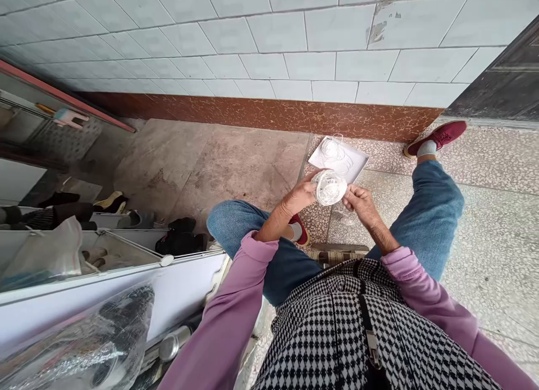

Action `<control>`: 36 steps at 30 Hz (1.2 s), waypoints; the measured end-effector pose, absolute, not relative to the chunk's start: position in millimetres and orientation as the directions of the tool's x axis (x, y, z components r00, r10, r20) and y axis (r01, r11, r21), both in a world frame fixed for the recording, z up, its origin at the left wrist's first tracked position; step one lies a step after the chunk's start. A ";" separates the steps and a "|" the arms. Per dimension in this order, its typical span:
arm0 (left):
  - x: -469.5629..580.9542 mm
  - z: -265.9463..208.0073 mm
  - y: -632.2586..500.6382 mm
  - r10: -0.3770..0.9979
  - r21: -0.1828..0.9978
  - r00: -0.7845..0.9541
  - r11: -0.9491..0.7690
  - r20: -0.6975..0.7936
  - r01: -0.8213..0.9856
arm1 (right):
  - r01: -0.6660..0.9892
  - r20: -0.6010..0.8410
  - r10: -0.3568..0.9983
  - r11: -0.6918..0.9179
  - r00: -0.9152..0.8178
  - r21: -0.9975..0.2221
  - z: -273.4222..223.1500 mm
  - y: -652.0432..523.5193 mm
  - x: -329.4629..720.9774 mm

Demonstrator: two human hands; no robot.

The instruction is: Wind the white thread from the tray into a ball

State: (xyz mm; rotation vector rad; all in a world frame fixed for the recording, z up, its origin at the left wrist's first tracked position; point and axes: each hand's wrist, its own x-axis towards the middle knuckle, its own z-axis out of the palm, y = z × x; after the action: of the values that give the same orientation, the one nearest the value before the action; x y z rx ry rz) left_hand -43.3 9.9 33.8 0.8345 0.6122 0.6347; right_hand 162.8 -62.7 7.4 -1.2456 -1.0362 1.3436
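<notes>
Left hand [302, 194] curls round a white basket [330, 188]; right hand [362, 204] pinches its edge, seemingly weaving. Next probably needs slack from cord [330, 149] beyond them.

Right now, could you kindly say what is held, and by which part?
A round white woven piece: the left hand grips its left side; the right hand pinches at its right edge.

Brown skirting [261, 112] runs below pale wall tiles [275, 36], with clear plastic [96, 328] at left.
</notes>
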 end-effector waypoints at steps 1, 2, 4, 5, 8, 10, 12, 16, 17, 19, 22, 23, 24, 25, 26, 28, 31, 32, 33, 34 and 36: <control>-42.3 34.1 10.8 0.731 0.814 0.642 0.507 -0.232 -0.284 | -0.098 -0.152 0.988 -0.150 0.015 -0.984 6.4 -65.7 157.9; -41.1 33.7 12.0 0.747 0.818 0.625 0.495 -0.228 -0.294 | -0.076 -0.150 0.989 -0.148 0.008 -0.986 6.1 -68.9 153.2; -38.8 31.3 14.8 0.802 0.850 0.554 0.437 -0.222 -0.293 | -0.009 -0.126 0.992 -0.126 -0.018 -0.992 7.8 -76.9 144.7; -37.9 29.7 16.0 0.842 0.885 0.497 0.381 -0.212 -0.268 | 0.029 -0.113 0.993 -0.112 -0.040 -0.993 9.5 -81.6 140.9; -37.7 25.7 17.8 0.946 0.992 0.308 0.118 -0.098 -0.047 | 0.119 -0.096 0.983 -0.077 -0.158 -0.990 18.7 -94.8 135.7; -39.4 24.3 16.9 0.960 0.989 0.280 -0.046 0.006 0.138 | 0.155 -0.079 0.974 -0.046 -0.215 -0.987 28.3 -98.0 141.5; -41.5 23.3 15.0 0.933 0.961 0.357 -0.133 0.039 0.244 | 0.179 -0.031 0.980 0.005 -0.196 -0.984 39.3 -93.7 156.4; -42.6 24.0 11.3 0.777 0.963 0.622 -0.089 -0.094 0.256 | 0.223 0.043 0.997 0.055 -0.059 -0.973 55.5 -71.0 198.0; -41.9 25.5 10.5 0.716 0.973 0.686 -0.038 -0.133 0.228 | 0.221 0.042 0.998 0.051 -0.046 -0.974 56.2 -65.7 205.8; -40.1 29.4 8.9 0.609 0.985 0.774 0.096 -0.174 0.146 | 0.183 0.023 0.999 0.030 -0.041 -0.983 52.3 -58.5 213.2; -38.6 33.7 6.6 0.581 0.960 0.793 0.278 -0.180 0.014 | 0.063 -0.043 0.999 -0.041 -0.032 -0.997 36.4 -56.8 202.9; -38.8 33.6 5.9 0.601 0.945 0.777 0.327 -0.188 -0.025 | 0.018 -0.071 0.997 -0.071 -0.019 -0.997 30.0 -58.0 195.5; -39.3 32.6 5.2 0.615 0.926 0.763 0.374 -0.201 -0.058 | -0.024 -0.098 0.995 -0.098 -0.002 -0.995 23.8 -59.7 187.4; -40.0 30.8 4.6 0.621 0.903 0.753 0.420 -0.217 -0.087 | -0.063 -0.121 0.992 -0.120 0.016 -0.991 18.2 -61.7 179.6; -40.8 28.5 4.2 0.623 0.880 0.747 0.462 -0.231 -0.113 | -0.097 -0.140 0.990 -0.137 0.032 -0.986 13.6 -63.9 172.6; -41.8 23.7 3.6 0.622 0.839 0.743 0.521 -0.247 -0.158 | -0.130 -0.161 0.986 -0.154 0.045 -0.979 7.2 -68.1 163.0; -40.8 19.8 4.3 0.632 0.786 0.726 0.581 -0.271 -0.213 | -0.114 -0.156 0.987 -0.152 0.033 -0.982 4.0 -74.7 158.6; -40.0 20.2 4.8 0.648 0.767 0.705 0.597 -0.288 -0.236 | -0.108 -0.152 0.988 -0.149 0.021 -0.983 3.8 -77.1 158.6; -39.3 21.4 5.4 0.670 0.748 0.675 0.609 -0.308 -0.263 | -0.109 -0.150 0.989 -0.149 0.006 -0.983 3.8 -79.7 158.9; -38.9 23.4 5.9 0.695 0.733 0.640 0.615 -0.328 -0.292 | -0.116 -0.153 0.988 -0.154 -0.016 -0.981 3.6 -82.2 159.3; -39.2 29.7 6.2 0.739 0.714 0.572 0.610 -0.356 -0.344 | -0.140 -0.177 0.982 -0.184 -0.066 -0.973 2.4 -87.0 161.4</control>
State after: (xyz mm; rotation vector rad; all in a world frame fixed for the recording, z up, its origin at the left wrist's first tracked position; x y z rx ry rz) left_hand -39.2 6.2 29.7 0.6348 0.6986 0.6875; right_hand 161.4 -87.0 2.4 -1.2041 -1.0466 1.4466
